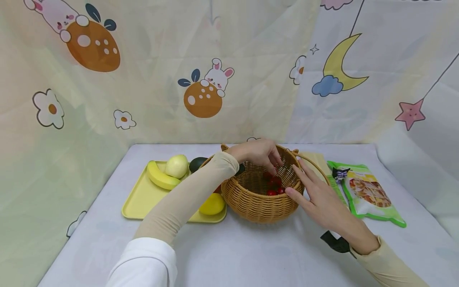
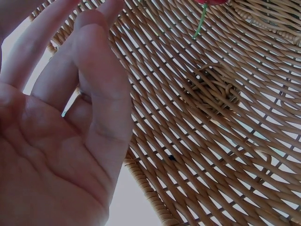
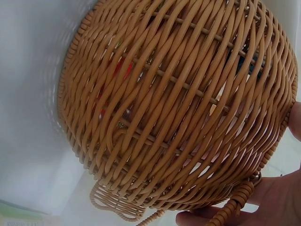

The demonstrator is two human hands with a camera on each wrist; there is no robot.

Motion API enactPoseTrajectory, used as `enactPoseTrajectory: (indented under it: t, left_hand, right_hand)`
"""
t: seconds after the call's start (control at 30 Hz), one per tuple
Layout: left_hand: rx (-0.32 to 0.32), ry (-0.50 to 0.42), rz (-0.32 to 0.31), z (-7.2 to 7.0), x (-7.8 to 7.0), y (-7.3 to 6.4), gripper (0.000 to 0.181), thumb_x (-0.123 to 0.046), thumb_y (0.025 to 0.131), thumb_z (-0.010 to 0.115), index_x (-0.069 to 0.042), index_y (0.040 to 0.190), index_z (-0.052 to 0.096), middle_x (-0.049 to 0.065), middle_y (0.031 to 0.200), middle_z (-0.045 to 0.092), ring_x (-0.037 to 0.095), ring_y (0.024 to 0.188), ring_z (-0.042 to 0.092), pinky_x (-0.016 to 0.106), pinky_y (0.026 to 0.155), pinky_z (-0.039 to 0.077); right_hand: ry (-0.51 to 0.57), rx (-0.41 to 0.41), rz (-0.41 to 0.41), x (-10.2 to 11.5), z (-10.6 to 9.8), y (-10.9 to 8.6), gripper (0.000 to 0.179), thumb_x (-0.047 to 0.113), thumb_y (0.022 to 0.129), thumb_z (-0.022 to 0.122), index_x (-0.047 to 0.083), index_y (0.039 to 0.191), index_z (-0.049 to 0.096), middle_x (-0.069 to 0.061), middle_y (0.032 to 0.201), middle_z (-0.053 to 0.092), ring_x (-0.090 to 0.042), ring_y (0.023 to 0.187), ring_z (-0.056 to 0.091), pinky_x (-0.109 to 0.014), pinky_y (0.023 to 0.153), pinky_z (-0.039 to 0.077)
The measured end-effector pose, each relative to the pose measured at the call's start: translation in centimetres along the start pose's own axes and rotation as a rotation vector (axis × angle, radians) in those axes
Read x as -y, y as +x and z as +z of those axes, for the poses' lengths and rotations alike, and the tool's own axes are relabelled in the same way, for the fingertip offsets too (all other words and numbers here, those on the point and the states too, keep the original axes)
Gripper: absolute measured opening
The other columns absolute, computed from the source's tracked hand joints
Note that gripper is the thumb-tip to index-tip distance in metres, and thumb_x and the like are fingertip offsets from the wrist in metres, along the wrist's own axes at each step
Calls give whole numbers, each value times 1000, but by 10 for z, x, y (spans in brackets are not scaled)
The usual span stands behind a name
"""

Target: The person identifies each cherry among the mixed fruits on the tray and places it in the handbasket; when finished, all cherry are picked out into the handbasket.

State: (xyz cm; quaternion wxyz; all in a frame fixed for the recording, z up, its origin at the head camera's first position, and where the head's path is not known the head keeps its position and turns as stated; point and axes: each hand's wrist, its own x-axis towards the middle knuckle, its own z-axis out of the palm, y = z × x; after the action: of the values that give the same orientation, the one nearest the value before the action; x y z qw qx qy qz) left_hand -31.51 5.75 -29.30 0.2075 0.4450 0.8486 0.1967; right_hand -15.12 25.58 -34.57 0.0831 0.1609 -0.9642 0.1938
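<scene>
A round wicker basket point(image 1: 263, 203) stands in the middle of the table, with several small red fruits point(image 1: 275, 184) inside. My left hand point(image 1: 259, 153) reaches over the far left rim, its loosely bent fingers pointing down into the basket. In the left wrist view no object shows between its thumb point(image 2: 106, 89) and fingers; one red fruit point(image 2: 214, 1) with a thin green stem lies apart from them. My right hand point(image 1: 322, 199) rests on the basket's right side, fingers mostly straight, thumb at the near rim. In the right wrist view its fingers lie beside the handle's base point(image 3: 240, 195).
Left of the basket, a yellow tray point(image 1: 138, 203) bears a banana point(image 1: 161, 176), a pale round fruit point(image 1: 177, 166), a dark green fruit point(image 1: 198, 164) and a yellow fruit point(image 1: 212, 204). On the right lies a green-edged food bag point(image 1: 373, 193). A patterned curtain point(image 1: 251, 79) hangs behind.
</scene>
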Motion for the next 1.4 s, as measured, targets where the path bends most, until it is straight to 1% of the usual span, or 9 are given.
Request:
enactPoseTrajectory:
  t: [0.43, 0.7, 0.8, 0.87, 1.0, 1.1, 1.2, 1.3, 1.4]
  left_hand:
    - [-16, 29, 1, 1, 1, 2, 31, -21, 88, 83, -18, 119, 79, -2, 112, 79, 6, 100, 74, 18, 82, 58]
    - [0, 18, -4, -1, 0, 0, 33, -20, 89, 82, -16, 121, 78, -2, 117, 78, 8, 103, 74, 20, 85, 58]
    - [-20, 11, 5, -1, -1, -1, 33, -21, 91, 80, -14, 123, 77, -2, 118, 78, 7, 103, 74, 19, 85, 58]
    - [-60, 14, 27, -2, -1, -2, 32, -23, 92, 79, -14, 122, 77, -2, 118, 78, 5, 101, 73, 19, 85, 57]
    - [-182, -7, 65, -4, -2, -7, 29, -27, 95, 75, -15, 121, 77, -1, 117, 78, 5, 100, 73, 19, 85, 57]
    - [-303, 7, 41, -9, -7, -18, 31, -31, 98, 70, -19, 127, 75, -3, 125, 75, 8, 111, 70, 24, 94, 55]
    - [-464, 135, 4, -18, -14, -36, 36, -33, 102, 64, -22, 136, 69, -3, 143, 65, 16, 128, 59, 31, 108, 48]
    - [-613, 273, -45, -27, -16, -61, 42, -33, 103, 60, -22, 144, 62, -3, 157, 52, 22, 140, 47, 37, 118, 39]
    - [-667, 285, -89, -29, -9, -91, 51, -36, 102, 61, -17, 149, 55, 4, 164, 41, 28, 149, 38, 42, 123, 33]
  right_hand:
    - [-2, -1, -2, 0, 0, 1, 76, 52, 107, 47, 11, 164, 21, -14, 173, 12, -48, 145, 40, -68, 103, 43]
    - [6, 6, 7, 0, 0, 1, 76, 53, 106, 47, 12, 165, 21, -12, 174, 10, -48, 149, 35, -69, 106, 40]
    - [9, 7, 7, 0, 1, 1, 76, 53, 106, 47, 12, 165, 21, -12, 174, 10, -48, 150, 33, -70, 106, 39]
    - [9, 5, 2, 0, 1, 0, 75, 52, 106, 47, 12, 165, 21, -13, 174, 10, -48, 149, 34, -70, 105, 40]
    - [9, 5, -8, 1, 1, 0, 75, 52, 107, 47, 11, 164, 22, -14, 174, 11, -48, 146, 40, -68, 101, 44]
    - [13, 6, -10, 3, 1, 0, 74, 51, 107, 47, 10, 164, 23, -15, 173, 12, -48, 144, 42, -67, 101, 45]
    - [10, -5, -15, 3, 1, 0, 73, 50, 107, 48, 10, 164, 25, -16, 173, 14, -48, 143, 43, -67, 100, 46]
    - [5, -19, -21, 3, 1, 0, 73, 49, 106, 49, 11, 163, 25, -14, 173, 14, -49, 144, 42, -67, 101, 45]
    - [1, -21, -18, 1, 0, -1, 73, 50, 106, 49, 11, 164, 25, -13, 173, 13, -49, 146, 39, -68, 101, 44]
